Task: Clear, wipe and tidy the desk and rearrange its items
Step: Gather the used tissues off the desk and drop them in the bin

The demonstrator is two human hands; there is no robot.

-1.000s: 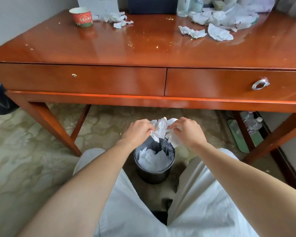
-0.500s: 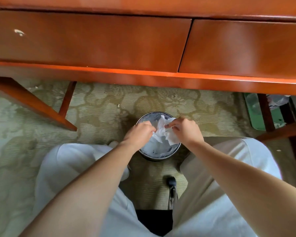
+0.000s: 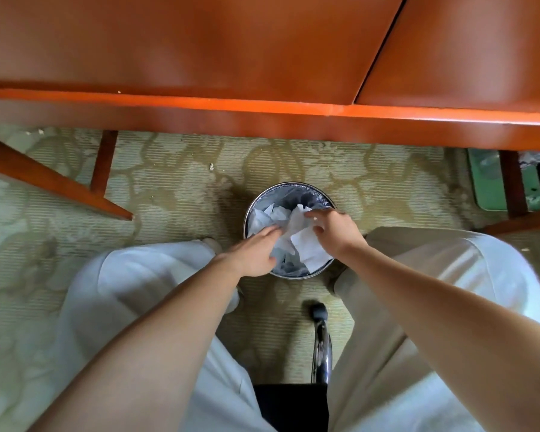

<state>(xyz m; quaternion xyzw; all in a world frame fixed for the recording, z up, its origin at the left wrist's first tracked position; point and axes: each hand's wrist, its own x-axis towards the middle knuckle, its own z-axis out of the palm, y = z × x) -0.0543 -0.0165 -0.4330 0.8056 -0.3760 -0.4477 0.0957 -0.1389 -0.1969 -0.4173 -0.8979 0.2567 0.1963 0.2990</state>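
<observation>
Evidently disposal step: crumpled tissues (image 3: pixel 306 247) sat in bin (image 3: pixel 289 184) under desk (image 3: pixel 262 120). Left hand (image 3: pixel 253 254) pressed them flat, fingers straight and together, probably to compact. Right hand (image 3: pixel 337 232) fingers bent over wad; grip not determinable.

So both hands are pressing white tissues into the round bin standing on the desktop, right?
Not quite. The head view shows the bin standing on the carpet below the desk, not on the desktop. The left hand and right hand are indeed pressing white tissues into it.
</observation>
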